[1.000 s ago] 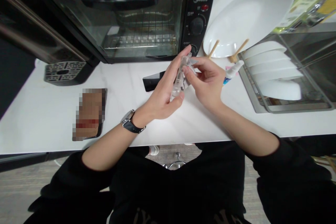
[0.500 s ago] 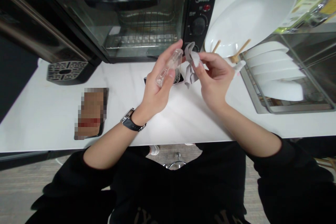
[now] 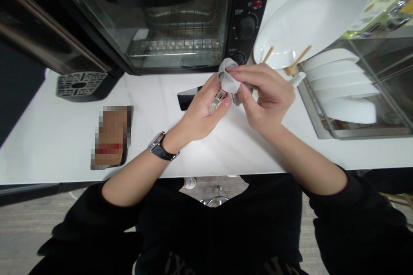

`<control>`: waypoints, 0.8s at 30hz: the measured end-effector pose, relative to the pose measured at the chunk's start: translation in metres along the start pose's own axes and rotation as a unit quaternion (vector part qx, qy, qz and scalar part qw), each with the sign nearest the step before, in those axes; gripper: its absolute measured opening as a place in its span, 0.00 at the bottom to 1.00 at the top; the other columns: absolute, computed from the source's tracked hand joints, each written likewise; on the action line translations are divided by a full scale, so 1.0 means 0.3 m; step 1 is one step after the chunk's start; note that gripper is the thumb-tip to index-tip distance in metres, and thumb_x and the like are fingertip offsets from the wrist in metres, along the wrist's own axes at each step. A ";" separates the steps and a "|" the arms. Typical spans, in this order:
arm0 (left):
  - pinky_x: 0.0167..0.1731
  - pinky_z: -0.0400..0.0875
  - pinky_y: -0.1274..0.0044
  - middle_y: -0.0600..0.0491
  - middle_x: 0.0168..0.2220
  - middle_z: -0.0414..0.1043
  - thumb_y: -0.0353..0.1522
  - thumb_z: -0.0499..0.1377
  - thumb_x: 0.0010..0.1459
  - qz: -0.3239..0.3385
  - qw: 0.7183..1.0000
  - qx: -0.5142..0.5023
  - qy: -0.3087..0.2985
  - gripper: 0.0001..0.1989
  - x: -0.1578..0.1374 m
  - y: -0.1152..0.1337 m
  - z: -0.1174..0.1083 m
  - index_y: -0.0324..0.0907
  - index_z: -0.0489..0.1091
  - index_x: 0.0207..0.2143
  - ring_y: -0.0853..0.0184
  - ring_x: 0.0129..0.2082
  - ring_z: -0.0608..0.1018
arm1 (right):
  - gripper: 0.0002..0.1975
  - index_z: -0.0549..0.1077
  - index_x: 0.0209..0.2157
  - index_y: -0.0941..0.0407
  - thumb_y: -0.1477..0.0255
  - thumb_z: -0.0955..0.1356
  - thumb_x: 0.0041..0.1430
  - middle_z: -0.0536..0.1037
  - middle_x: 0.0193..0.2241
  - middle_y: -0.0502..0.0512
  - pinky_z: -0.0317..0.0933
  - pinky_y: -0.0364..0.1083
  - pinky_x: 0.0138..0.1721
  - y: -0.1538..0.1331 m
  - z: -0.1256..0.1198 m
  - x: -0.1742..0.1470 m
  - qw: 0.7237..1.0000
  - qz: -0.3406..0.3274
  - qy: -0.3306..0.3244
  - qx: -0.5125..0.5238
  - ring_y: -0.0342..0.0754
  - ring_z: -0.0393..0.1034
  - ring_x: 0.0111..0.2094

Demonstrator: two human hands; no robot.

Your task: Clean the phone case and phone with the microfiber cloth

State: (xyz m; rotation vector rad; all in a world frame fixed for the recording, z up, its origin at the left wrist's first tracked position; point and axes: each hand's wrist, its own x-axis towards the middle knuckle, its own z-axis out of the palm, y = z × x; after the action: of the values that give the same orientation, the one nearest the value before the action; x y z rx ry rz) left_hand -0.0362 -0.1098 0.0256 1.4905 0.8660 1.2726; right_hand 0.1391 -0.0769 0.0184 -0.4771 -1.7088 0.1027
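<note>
My left hand (image 3: 204,109) is closed around a clear phone case (image 3: 217,102), mostly covered by the fingers and the cloth. A crumpled grey cleaning cloth (image 3: 228,80) is pinched between the thumb and fingers of my right hand (image 3: 266,94). The cloth touches the top end of the case. Behind my left hand a dark phone (image 3: 186,98) lies flat on the white counter (image 3: 155,107), partly hidden. To the left lies another phone (image 3: 111,137), its face pixelated.
A black toaster oven (image 3: 145,30) stands at the back. A black machine with a slotted drip tray (image 3: 80,85) is at the left. White plates (image 3: 309,17) lean at the right, beside bowls (image 3: 338,77) in a sunken rack (image 3: 318,124).
My right hand has brought the cloth left and down onto the case. My left hand has turned and closed further round the case. More of the dark phone now shows.
</note>
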 end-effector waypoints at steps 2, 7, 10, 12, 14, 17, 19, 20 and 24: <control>0.72 0.70 0.63 0.48 0.60 0.78 0.35 0.69 0.65 0.018 1.000 0.009 -0.008 0.10 0.009 -0.015 -0.007 0.48 0.80 0.49 0.53 0.74 0.70 | 0.12 0.85 0.53 0.45 0.70 0.70 0.75 0.91 0.48 0.48 0.83 0.57 0.50 0.003 0.003 -0.002 1.000 -0.017 -0.012 -0.006 0.53 0.88 0.48; 0.77 0.64 0.54 0.50 0.61 0.78 0.36 0.59 0.70 0.207 0.967 0.119 -0.090 0.17 0.050 -0.096 -0.035 0.50 0.75 0.59 0.54 0.71 0.74 | 0.15 0.84 0.57 0.45 0.73 0.70 0.73 0.90 0.49 0.46 0.84 0.54 0.51 0.019 0.017 -0.008 0.993 -0.112 -0.020 0.012 0.50 0.88 0.47; 0.76 0.67 0.53 0.52 0.65 0.75 0.33 0.53 0.73 0.276 0.943 0.153 -0.104 0.21 0.059 -0.126 -0.044 0.53 0.69 0.66 0.55 0.72 0.74 | 0.17 0.82 0.59 0.47 0.73 0.70 0.73 0.90 0.51 0.47 0.84 0.51 0.51 0.025 0.020 -0.010 0.990 -0.140 -0.013 0.022 0.48 0.88 0.47; 0.75 0.67 0.53 0.52 0.66 0.74 0.32 0.53 0.74 0.295 0.937 0.157 -0.106 0.23 0.055 -0.124 -0.044 0.55 0.66 0.68 0.56 0.72 0.74 | 0.18 0.82 0.59 0.45 0.72 0.69 0.74 0.90 0.50 0.45 0.84 0.51 0.50 0.023 0.020 -0.011 0.989 -0.147 -0.010 0.010 0.48 0.88 0.46; 0.76 0.68 0.54 0.51 0.67 0.73 0.33 0.54 0.75 0.289 0.937 0.162 -0.111 0.22 0.047 -0.113 -0.042 0.54 0.66 0.68 0.55 0.72 0.74 | 0.18 0.81 0.60 0.42 0.70 0.68 0.75 0.90 0.50 0.43 0.84 0.51 0.49 0.018 0.021 -0.015 0.988 -0.153 -0.009 -0.004 0.47 0.88 0.45; 0.75 0.70 0.57 0.48 0.67 0.74 0.36 0.59 0.76 0.235 0.953 0.162 -0.103 0.20 0.039 -0.102 -0.034 0.51 0.68 0.67 0.56 0.71 0.76 | 0.18 0.81 0.61 0.43 0.70 0.69 0.74 0.89 0.50 0.44 0.84 0.49 0.47 0.006 0.024 -0.021 0.986 -0.169 -0.009 -0.014 0.48 0.89 0.46; 0.75 0.71 0.59 0.48 0.66 0.74 0.38 0.61 0.76 0.203 0.963 0.152 -0.094 0.20 0.038 -0.110 -0.030 0.50 0.68 0.67 0.57 0.70 0.77 | 0.19 0.80 0.62 0.44 0.72 0.69 0.74 0.90 0.50 0.45 0.84 0.48 0.47 -0.004 0.025 -0.024 0.984 -0.178 -0.005 -0.015 0.48 0.88 0.47; 0.75 0.71 0.59 0.48 0.66 0.74 0.40 0.61 0.76 0.197 0.965 0.146 -0.090 0.20 0.040 -0.119 -0.030 0.50 0.68 0.66 0.57 0.70 0.77 | 0.19 0.80 0.61 0.44 0.72 0.69 0.74 0.90 0.50 0.45 0.85 0.48 0.47 -0.011 0.025 -0.024 0.984 -0.179 -0.005 -0.016 0.48 0.88 0.47; 0.71 0.77 0.61 0.52 0.64 0.74 0.51 0.59 0.76 0.198 0.964 0.148 -0.099 0.26 0.049 -0.166 -0.045 0.56 0.64 0.70 0.57 0.66 0.79 | 0.13 0.83 0.55 0.52 0.75 0.70 0.74 0.90 0.50 0.49 0.85 0.46 0.49 -0.047 0.019 -0.017 0.982 -0.182 -0.043 -0.015 0.47 0.88 0.49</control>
State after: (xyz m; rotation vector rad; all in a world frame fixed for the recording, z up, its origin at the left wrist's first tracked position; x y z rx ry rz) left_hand -0.0430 -0.0788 -0.0178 2.0714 0.6634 1.2837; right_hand 0.1307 -0.0904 0.0171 -0.1775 -1.8569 -0.1685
